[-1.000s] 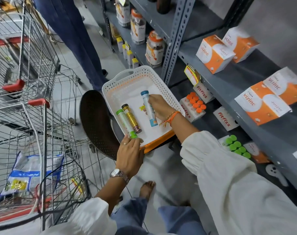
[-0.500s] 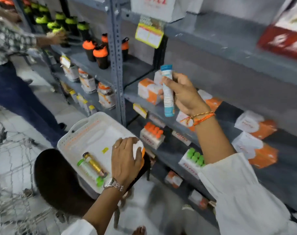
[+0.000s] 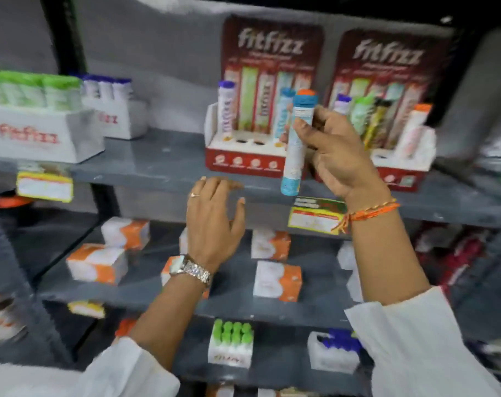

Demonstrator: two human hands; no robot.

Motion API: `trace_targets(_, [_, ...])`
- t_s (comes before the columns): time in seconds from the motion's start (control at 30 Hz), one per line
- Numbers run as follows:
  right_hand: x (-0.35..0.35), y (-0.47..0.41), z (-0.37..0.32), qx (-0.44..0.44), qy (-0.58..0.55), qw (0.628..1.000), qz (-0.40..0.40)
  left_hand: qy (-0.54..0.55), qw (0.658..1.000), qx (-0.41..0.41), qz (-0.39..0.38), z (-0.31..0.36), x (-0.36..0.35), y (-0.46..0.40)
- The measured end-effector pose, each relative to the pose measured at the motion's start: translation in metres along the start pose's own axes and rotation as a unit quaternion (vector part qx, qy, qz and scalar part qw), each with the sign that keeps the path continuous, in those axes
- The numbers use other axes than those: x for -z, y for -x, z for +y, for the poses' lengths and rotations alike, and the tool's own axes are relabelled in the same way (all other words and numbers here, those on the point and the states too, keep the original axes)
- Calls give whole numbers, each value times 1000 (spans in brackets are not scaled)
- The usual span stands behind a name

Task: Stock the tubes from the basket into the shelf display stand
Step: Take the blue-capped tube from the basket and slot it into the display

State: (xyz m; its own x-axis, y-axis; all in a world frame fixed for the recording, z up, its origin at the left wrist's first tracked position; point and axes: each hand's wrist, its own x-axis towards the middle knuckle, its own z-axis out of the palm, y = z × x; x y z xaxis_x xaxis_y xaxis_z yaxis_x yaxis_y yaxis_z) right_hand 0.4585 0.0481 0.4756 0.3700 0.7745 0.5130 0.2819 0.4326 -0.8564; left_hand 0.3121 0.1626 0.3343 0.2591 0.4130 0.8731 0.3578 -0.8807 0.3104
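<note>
My left hand [image 3: 213,222] is spread flat and empty against the shelf [image 3: 163,161] edge. Just right of it, my right hand [image 3: 333,154] pinches a blue tube [image 3: 296,147] upright, in front of the left stand [image 3: 243,144]. That stand holds two tubes, with empty holes between them; the stand behind my right hand looks nearly full. This tube is not yet slotted. The basket is out of view.

Orange-white boxes [image 3: 277,280] (blurred) on lower shelf [image 3: 146,293].
</note>
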Motion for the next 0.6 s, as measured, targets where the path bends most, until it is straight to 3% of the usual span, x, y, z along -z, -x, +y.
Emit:
trace_targets(0.3, [134, -26, -45, 69, 201, 955, 210, 8, 990, -124, -71, 43, -80, -42])
trace_targets(0.5, [186, -50, -31, 46, 308, 911, 270, -35, 988, -150, 3, 23, -104, -29])
trace_targets(0.6, [191, -59, -12, 25, 408, 867, 284, -47, 984, -172, 24, 17, -108, -28])
